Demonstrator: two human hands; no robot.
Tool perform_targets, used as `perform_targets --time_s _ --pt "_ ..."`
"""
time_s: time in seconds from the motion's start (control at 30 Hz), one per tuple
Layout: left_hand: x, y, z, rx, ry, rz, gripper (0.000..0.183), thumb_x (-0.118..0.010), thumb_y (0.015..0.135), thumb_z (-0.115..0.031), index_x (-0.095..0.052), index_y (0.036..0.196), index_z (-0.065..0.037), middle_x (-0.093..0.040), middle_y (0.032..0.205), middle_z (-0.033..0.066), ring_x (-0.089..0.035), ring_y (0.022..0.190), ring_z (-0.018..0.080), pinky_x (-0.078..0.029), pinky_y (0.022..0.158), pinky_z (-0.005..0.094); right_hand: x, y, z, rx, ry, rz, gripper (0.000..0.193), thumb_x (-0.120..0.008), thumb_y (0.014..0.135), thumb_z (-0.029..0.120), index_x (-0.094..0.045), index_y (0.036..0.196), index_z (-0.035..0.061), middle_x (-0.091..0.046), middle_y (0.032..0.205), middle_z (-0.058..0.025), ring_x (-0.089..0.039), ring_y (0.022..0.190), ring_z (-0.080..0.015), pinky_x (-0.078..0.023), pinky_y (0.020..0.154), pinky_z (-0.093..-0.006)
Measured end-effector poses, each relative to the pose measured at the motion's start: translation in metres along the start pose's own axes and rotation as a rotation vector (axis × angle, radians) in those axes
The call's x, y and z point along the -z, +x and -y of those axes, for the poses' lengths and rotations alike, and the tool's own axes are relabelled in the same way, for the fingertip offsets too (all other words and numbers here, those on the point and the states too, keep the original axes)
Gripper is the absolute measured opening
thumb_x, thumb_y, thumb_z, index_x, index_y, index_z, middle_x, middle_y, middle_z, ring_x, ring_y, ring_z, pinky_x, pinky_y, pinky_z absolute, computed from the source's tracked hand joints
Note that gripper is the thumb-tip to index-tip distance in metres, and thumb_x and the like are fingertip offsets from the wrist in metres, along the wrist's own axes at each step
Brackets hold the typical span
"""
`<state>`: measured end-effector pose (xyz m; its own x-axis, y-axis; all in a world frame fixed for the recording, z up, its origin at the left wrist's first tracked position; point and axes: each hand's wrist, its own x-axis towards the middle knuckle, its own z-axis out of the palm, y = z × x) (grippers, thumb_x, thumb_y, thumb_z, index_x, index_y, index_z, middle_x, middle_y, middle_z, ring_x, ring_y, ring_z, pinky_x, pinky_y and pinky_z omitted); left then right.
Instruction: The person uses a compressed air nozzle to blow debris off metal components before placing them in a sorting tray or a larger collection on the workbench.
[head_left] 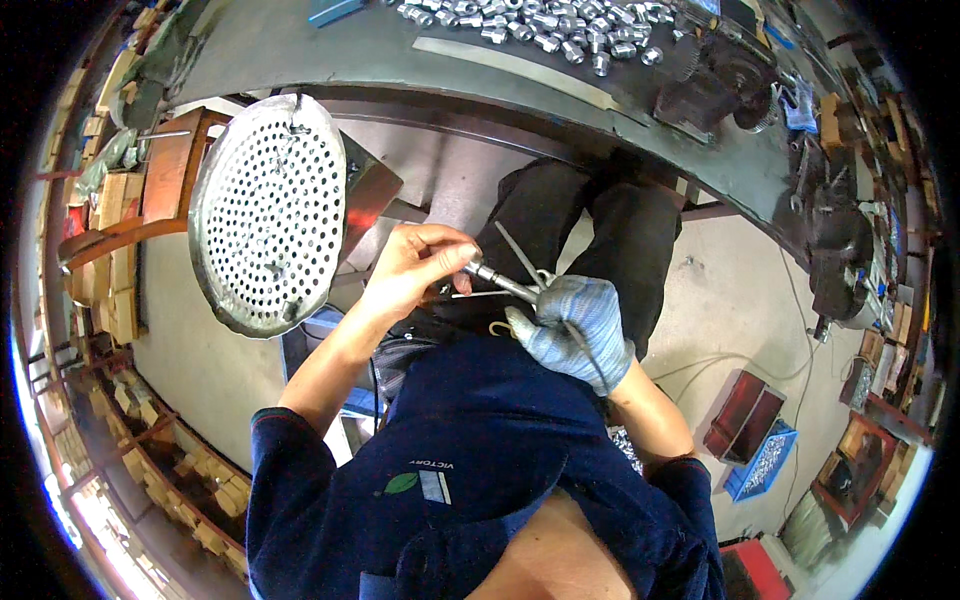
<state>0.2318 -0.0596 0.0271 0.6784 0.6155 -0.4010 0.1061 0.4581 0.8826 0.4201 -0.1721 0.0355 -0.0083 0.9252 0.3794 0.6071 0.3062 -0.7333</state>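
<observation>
My left hand (pixel 415 265), bare, is closed in a pinch with thumb and fingers at the far end of a slim metal rod-shaped tool (pixel 510 285). A small shiny piece shows at the fingertips, mostly hidden by them. My right hand (pixel 575 325) wears a blue-grey knit glove and is wrapped round the tool's near end. A thin dark rod or cord (pixel 590 352) runs across the glove toward the wrist. Beside the tool, a narrow metal strip (pixel 517 253) sticks out beyond the gloved fingers. Both hands are above my lap.
On the dark workbench (pixel 330 60) ahead lie many metal fittings (pixel 545 25) and a long flat metal bar (pixel 510 70). A round perforated metal plate (pixel 270 215) stands at left. Dark machinery (pixel 725 75) occupies the bench's right. A blue crate (pixel 762 462) sits on the floor.
</observation>
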Motion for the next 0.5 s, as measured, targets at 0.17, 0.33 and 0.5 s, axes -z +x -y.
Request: perform_targets --time_s 0.17,0.33,0.5 --pt "-0.009 0.0 -0.002 -0.18 0.115 0.024 0.024 -0.067 0.08 -0.014 -0.06 0.098 0.001 -0.063 0.076 0.0036 -0.059 0.064 0.0087 -0.046 0.053 0.0185 -0.004 -0.002 0.0 -0.008 -0.021 -0.021 0.037 -0.074 0.066 0.024 -0.047 0.045 0.0113 -0.044 0.044 -0.0101 -0.047 0.041 -0.0269 -0.037 0.042 -0.0347" --pt "-0.009 0.002 0.001 -0.198 0.03 0.102 0.03 -0.068 0.08 -0.013 -0.056 0.105 0.0 -0.063 0.081 0.005 -0.059 0.066 0.0083 -0.044 0.049 0.017 -0.012 -0.01 -0.01 -0.08 0.178 -0.145 0.032 -0.074 0.066 0.015 -0.047 0.05 0.01 -0.043 0.045 -0.0087 -0.046 0.04 -0.0257 -0.036 0.041 -0.032" --pt "-0.006 0.007 -0.001 -0.215 0.102 0.004 0.03 -0.071 0.074 -0.003 -0.059 0.101 0.0 -0.062 0.077 0.0046 -0.055 0.065 0.0057 -0.039 0.05 0.0153 0.003 -0.013 -0.003 -0.159 0.153 -0.121 0.033 -0.074 0.066 0.011 -0.045 0.05 0.0105 -0.045 0.048 -0.0081 -0.048 0.042 -0.0246 -0.038 0.042 -0.0307"
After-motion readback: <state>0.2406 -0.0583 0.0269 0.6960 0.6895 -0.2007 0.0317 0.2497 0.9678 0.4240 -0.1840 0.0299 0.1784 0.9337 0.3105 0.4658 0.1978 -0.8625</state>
